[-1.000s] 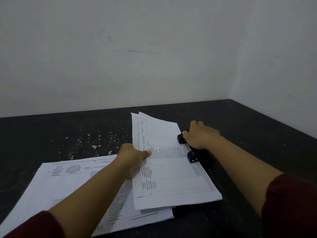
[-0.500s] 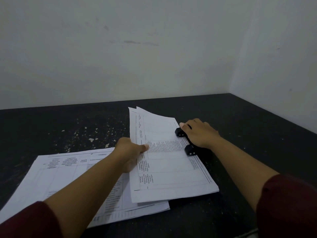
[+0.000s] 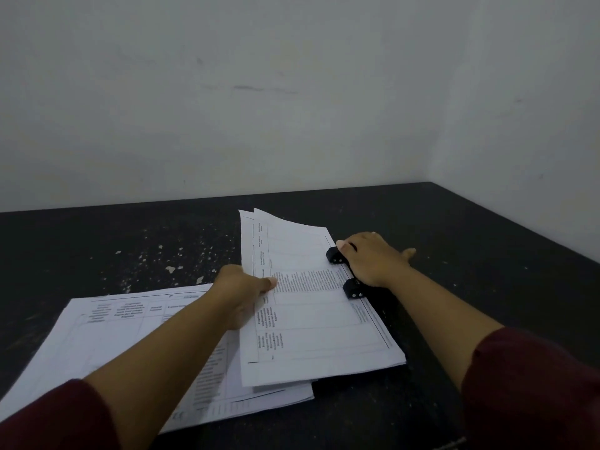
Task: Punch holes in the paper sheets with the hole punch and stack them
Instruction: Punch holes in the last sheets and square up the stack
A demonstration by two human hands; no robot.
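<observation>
A black hole punch (image 3: 344,274) sits on the dark table, its two heads over the right edge of a few printed sheets (image 3: 311,306). My right hand (image 3: 370,258) lies flat on top of the punch, palm down. My left hand (image 3: 242,293) grips the left edge of those sheets, thumb on top, lifting that side a little. A second stack of printed sheets (image 3: 107,339) lies flat to the left, partly under my left forearm and under the held sheets.
The dark table (image 3: 487,254) has pale chipped specks (image 3: 168,264) at the left middle. A white wall (image 3: 292,108) runs along the back edge and another along the right side, meeting in a corner at the far right.
My right hand has shifted slightly on the hole punch, with fingers spread further over it. The view has tilted, so everything sits a bit lower in frame. The sheets stay in my left hand.
</observation>
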